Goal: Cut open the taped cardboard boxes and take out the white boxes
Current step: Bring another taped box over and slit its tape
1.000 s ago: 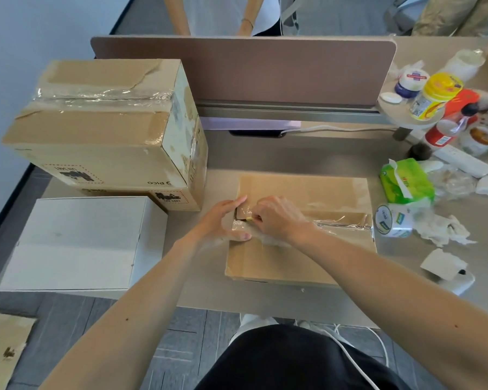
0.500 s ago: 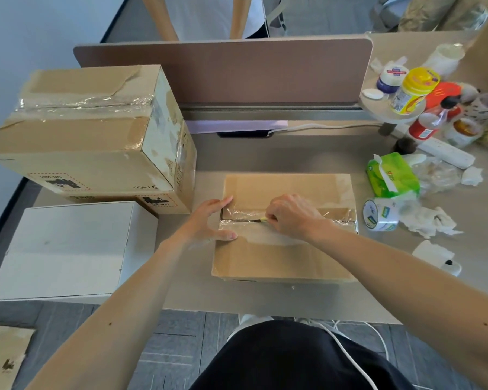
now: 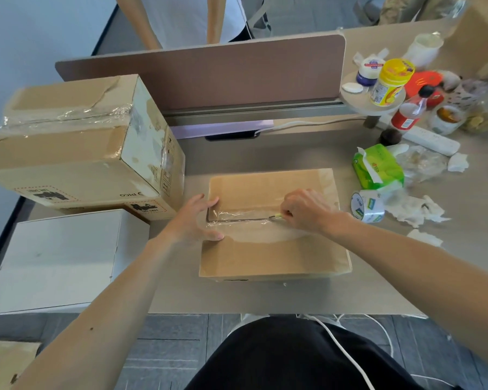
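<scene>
A flat taped cardboard box (image 3: pixel 273 257) lies on the desk in front of me, clear tape along its centre seam. My right hand (image 3: pixel 307 211) grips a small yellow-green cutter (image 3: pixel 276 217) whose tip is in the seam, with a dark slit running left of it. My left hand (image 3: pixel 196 220) lies flat with spread fingers on the box's left end. A larger taped cardboard box (image 3: pixel 76 147) stands at the left, and a white box (image 3: pixel 59 257) sits in front of it.
A desk divider panel (image 3: pixel 203 71) runs across the back, with a person standing behind it. At the right are a tape roll (image 3: pixel 368 206), a green tissue pack (image 3: pixel 378 167), crumpled tissues, bottles and jars. The desk's front edge (image 3: pixel 265 311) is close to my legs.
My right hand has drawn the cutter to the right along the seam, leaving a longer open slit. My left hand has stayed on the box's left end.
</scene>
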